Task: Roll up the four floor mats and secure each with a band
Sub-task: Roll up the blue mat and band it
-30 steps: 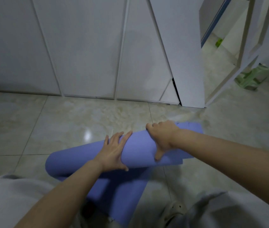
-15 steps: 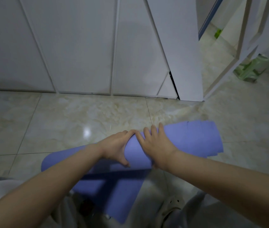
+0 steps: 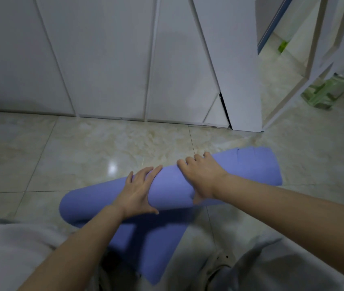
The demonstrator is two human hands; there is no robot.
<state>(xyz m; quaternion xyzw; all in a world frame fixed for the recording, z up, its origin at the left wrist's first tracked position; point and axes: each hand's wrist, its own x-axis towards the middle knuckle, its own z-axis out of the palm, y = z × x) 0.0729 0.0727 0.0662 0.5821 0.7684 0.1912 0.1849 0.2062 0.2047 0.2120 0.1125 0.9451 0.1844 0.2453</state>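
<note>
On the tile floor [image 3: 83,143], our left hand [image 3: 139,192] presses flat and our right hand [image 3: 202,177] curls over the mat [image 3: 171,185]; uneven pressure could telescope the roll.

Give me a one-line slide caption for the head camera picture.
Rolling up: left hand presses, right hand grips a partly rolled purple mat on the tiled floor.

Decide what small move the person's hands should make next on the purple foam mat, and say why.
Probably roll the purple foam floor mat a little further toward the body. The left hand lies flat on the roll and the right hand curls over its top, while a flat strip of the mat lies unrolled near the knees, so the rolling looks unfinished.
</note>
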